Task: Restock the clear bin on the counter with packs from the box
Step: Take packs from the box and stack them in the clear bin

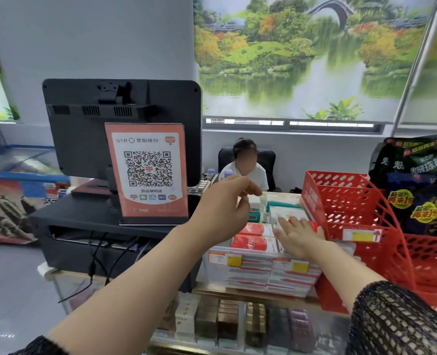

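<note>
Clear bin [213,271] stands on the surface right of the QR sign [148,172], with red packs [253,242] stacked inside. Left hand [225,208] hovers above its rear, fingers [250,187] curled; whether they hold anything cannot be told. Right hand [299,237] lies flat, fingers released, judged to be pressing the packs level.

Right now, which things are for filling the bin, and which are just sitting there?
For the job: clear bin, red packs, left hand, right hand.
Just lying about: QR sign, monitor, red baskets, snack bags.
</note>
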